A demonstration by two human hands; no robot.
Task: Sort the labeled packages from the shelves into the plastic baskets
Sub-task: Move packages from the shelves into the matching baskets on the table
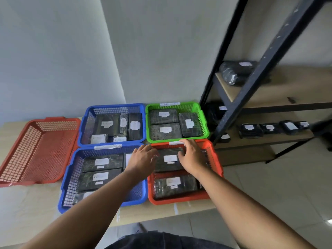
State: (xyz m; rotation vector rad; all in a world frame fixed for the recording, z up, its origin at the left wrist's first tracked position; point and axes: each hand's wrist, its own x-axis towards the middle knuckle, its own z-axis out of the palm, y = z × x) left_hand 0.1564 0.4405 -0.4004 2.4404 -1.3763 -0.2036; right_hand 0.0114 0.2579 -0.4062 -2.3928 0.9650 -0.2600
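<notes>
Head view, the only view supplied. The package [169, 159] in hand is found in the far half of the orange-red basket [181, 200], at the front right of the table [194, 209]. It lies flat, label up, with its long axis running left to right across the basket. A second package [175, 186] is noted in the near half, just beside it.

The left hand [143, 159] is set at the package's left end and the right hand [192, 157] over its right end, so the package is bracketed between them along its length. Neither hand is markedly nearer.

The right fingers [186, 143] are seen spread and only slightly bent, reaching to the far rim; no closed grip is confirmed. The left fingers are blurred, and their state cannot be told.

Placement is judged all but done. More labelled packages [250, 131] remain on the shelf [265, 141], well to the right.
</notes>
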